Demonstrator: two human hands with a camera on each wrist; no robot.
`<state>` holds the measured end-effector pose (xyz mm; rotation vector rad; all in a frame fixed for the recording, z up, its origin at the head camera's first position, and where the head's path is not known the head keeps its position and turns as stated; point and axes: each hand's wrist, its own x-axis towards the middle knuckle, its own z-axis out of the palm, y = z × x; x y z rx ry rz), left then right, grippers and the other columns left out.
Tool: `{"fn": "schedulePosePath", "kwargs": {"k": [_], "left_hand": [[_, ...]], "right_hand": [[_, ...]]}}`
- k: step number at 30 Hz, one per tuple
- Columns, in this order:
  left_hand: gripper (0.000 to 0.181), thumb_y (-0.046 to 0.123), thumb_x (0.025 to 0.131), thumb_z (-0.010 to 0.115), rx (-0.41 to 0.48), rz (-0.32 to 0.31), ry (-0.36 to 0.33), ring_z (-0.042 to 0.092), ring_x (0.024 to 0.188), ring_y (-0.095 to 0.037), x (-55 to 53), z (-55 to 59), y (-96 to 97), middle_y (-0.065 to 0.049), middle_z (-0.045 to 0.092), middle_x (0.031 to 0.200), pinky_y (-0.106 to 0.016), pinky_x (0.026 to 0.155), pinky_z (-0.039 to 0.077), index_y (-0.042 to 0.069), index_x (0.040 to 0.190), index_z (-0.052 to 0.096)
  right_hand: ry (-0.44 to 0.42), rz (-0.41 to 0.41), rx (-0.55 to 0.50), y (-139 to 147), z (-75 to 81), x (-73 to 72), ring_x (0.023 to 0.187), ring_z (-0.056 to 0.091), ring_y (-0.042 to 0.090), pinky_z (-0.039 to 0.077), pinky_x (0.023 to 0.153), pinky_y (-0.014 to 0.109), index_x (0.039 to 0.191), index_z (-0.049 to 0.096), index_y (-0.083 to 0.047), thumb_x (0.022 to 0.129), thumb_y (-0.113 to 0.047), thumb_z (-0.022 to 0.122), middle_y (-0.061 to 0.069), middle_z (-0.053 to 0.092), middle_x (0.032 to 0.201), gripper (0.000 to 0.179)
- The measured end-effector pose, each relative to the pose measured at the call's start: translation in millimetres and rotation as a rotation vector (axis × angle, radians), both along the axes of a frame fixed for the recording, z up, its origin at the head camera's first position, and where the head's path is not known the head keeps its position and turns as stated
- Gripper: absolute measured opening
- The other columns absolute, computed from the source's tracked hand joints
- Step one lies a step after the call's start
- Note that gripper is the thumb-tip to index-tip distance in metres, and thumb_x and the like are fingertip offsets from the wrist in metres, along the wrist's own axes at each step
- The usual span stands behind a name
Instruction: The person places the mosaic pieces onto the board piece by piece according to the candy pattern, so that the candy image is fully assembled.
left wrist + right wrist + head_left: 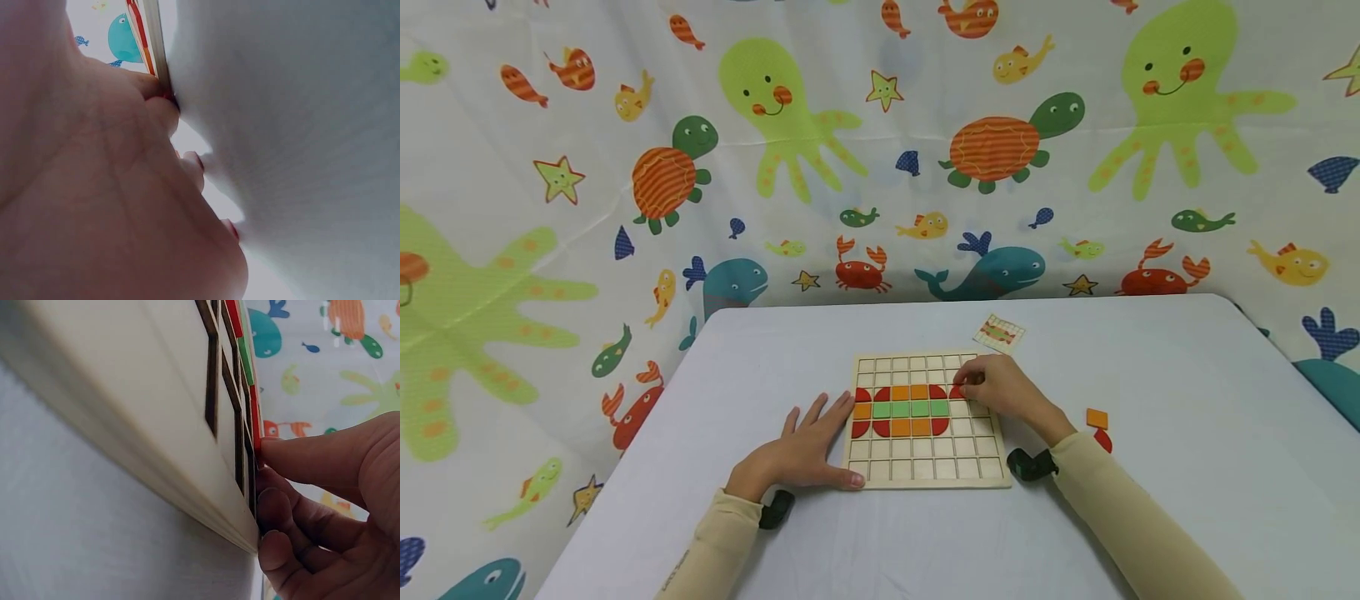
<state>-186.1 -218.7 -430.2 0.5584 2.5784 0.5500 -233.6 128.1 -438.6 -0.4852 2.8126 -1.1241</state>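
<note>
A wooden grid board (910, 472) lies on the table, with red rounded tiles, orange square tiles and green square tiles (901, 408) filling part of its middle rows. My left hand (801, 454) lies spread along the board's left edge, its thumb at the front left corner and its fingertips on the left side. Over the upper right of the grid, my right hand (1007, 387) pinches a red rounded tile (956, 392) at a cell. In the right wrist view, the thumb and curled fingers meet at that red tile (255, 419), right at the board's surface.
A small pattern card (1000, 332) lies behind the board's far right corner. To the right of the board, beyond the right wrist, are a loose orange square tile (1097, 418) and a red rounded tile (1102, 440). A sea-animal curtain (880, 125) hangs behind the white table (820, 542).
</note>
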Motion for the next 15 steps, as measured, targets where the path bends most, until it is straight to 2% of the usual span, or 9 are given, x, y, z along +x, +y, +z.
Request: {"fn": "schedulePosePath", "kwargs": {"k": [9, 15], "left_hand": [[0.126, 0.059, 0.079, 0.089, -0.003, 0.018, -0.011, -0.002, 0.164, -0.038, 0.0, 0.1, 0.2, -0.006, 0.013, 0.18, -0.068, 0.125, -0.007, 0.014, 0.173, 0.018], [0.126, 0.059, 0.079, 0.089, -0.006, 0.015, -0.003, -0.002, 0.164, -0.038, 0.1, -2.0, -0.5, -0.006, 0.013, 0.18, -0.068, 0.125, -0.007, 0.014, 0.173, 0.018]], "right_hand": [[0.013, 0.006, -0.002, -0.8, 2.6, 2.6, 0.081, 0.057, 0.02, 0.051, 0.074, 0.034, 0.111, 0.077, -0.001, 0.095, 0.0, 0.077, 0.001, 0.063, 0.085, 0.016], [-0.026, 0.059, -0.005, 6.8, 7.3, 3.5, 0.087, 0.062, 0.021, 0.057, 0.082, 0.037, 0.122, 0.074, 0.001, 0.097, -0.006, 0.077, 0.002, 0.069, 0.093, 0.026]]}}
